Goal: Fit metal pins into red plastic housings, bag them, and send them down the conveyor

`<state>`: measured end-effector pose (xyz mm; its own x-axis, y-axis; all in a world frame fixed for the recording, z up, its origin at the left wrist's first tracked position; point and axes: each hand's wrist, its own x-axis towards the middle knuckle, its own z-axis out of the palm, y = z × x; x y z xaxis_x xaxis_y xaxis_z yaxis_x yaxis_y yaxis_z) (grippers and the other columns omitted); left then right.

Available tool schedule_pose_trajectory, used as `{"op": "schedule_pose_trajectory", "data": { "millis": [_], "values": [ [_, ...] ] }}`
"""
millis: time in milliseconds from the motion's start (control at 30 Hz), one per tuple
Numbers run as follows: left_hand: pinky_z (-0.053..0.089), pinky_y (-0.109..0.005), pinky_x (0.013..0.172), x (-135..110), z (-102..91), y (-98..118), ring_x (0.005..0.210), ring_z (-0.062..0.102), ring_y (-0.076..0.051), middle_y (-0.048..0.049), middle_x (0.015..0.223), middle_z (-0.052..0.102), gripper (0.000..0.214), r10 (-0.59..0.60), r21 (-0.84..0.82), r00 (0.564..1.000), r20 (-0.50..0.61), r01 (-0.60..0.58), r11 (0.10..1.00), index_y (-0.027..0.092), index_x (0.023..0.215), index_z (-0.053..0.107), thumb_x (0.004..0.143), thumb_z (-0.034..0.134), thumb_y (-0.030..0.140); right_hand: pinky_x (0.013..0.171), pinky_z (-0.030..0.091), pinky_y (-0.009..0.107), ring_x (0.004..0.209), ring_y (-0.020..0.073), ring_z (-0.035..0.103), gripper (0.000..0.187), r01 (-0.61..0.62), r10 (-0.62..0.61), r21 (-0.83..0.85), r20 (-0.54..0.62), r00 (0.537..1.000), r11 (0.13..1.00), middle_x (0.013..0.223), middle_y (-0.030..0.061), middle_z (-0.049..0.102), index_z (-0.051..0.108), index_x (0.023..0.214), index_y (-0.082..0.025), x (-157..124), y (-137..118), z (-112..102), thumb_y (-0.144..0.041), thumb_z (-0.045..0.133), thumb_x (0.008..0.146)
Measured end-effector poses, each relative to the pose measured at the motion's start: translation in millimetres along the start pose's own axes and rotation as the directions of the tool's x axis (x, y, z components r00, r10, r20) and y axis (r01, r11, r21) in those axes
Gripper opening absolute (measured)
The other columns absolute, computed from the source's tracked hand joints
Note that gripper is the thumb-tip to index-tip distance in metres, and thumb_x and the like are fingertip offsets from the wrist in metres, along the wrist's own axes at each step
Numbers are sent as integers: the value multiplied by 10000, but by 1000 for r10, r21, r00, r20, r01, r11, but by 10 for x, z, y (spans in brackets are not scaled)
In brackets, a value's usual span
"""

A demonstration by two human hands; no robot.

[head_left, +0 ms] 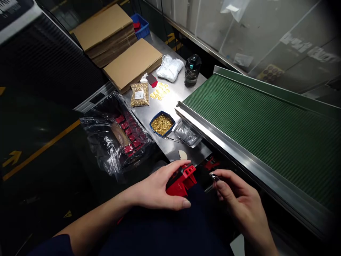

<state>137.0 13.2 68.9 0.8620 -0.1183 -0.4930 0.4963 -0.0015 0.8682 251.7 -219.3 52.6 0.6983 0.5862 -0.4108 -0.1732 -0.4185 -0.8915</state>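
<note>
1. Above the lap, just before the near edge of the metal table (162, 106), the left hand (157, 188) is grasping a red part (177, 186), the thumb lying along its near side.
2. Level with it, the right hand (241, 202) is pinching a small shiny item (213, 176) between thumb and forefinger; whether that is a tool or a component, I cannot tell.
3. Judging by these grips, the person is working on the red part by hand; the shiny item is standing apart from it.
4. The next move seems to be calling for a steady left grip and a precise right pinch.
5. Counting what is being held: one red part, one shiny item.
6. On the table, one blue tray (151, 128) is holding gold pieces (161, 123) too many to count; one clear packet (144, 97), one sticker sheet (160, 91), one bottle (191, 73) and two cardboard stacks (106, 26) are sitting beyond.
7. To the left, one plastic liner (112, 153) is surrounding several red pieces (131, 138), overlapping too much for a sure count.
8. To the right, one green conveyor (255, 124) is running alongside.
</note>
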Motion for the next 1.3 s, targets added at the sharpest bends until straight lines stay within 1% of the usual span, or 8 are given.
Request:
{"op": "schedule_pose_trajectory", "data": {
  "millis": [200,467,633,767,900,1033,1133,1300],
  "values": [
    [454,-454,1084,-28,104,1,1250,553,-323,-113,1416,556,930,4,-50,999,33,-2,999,229,1505,373,716,832,408,593,552,175,667,129,662,206,117,-117,10,-14,993,993,833,-5,694,674,1086,-246,-7,-101,12,-351,694,910],
    [525,-334,807,98,90,-133,961,606,-243,-80,1101,633,678,82,-387,953,292,39,921,175,1280,570,754,775,551,781,563,258,872,170,675,183,339,-327,-141,103,939,930,1005,39,687,622,1131,-230,128,-121,234,-324,581,979],
    [488,-310,882,3,328,-348,1015,622,-215,-71,1142,656,641,-44,-583,997,62,72,810,189,1244,554,717,863,382,689,581,256,803,179,701,197,197,-210,-125,-93,973,972,970,43,712,635,1087,-218,6,15,283,-353,639,944],
    [482,-241,798,-41,463,-438,890,644,-160,-56,1056,693,321,-160,-671,957,-241,-45,740,181,1109,610,850,742,315,578,564,233,703,166,696,216,78,-77,5,-89,993,997,876,17,714,629,1098,-225,-98,67,243,-377,637,945],
    [488,-246,764,-130,343,-377,858,652,-186,-70,990,710,292,-116,-645,976,-185,-32,763,151,1067,663,851,714,341,687,581,228,815,163,712,236,143,-156,-102,-141,978,984,990,22,709,624,1120,-241,-150,21,106,-330,685,910],
    [488,-238,758,-282,178,-283,859,649,-187,-80,969,724,293,-108,-526,994,-35,73,847,131,1051,699,825,736,314,670,553,211,754,133,674,202,300,-292,-182,73,954,936,904,-2,672,627,1079,-251,-201,-79,-73,-241,704,891],
    [499,-240,817,-339,123,-231,935,666,-198,-77,1049,730,255,-124,-432,992,-27,100,896,150,1095,712,862,696,252,636,511,223,697,123,623,197,449,-394,-186,271,878,874,806,-11,615,630,1069,-239,-218,-168,-139,-174,689,893],
    [515,-251,869,-329,65,-183,1003,685,-218,-72,1117,738,298,-125,-352,992,-18,110,930,170,1139,717,851,652,131,625,497,222,694,121,612,234,548,-454,-231,359,816,804,808,7,603,615,1118,-206,-178,-280,-130,-148,675,899]
  ]
}}
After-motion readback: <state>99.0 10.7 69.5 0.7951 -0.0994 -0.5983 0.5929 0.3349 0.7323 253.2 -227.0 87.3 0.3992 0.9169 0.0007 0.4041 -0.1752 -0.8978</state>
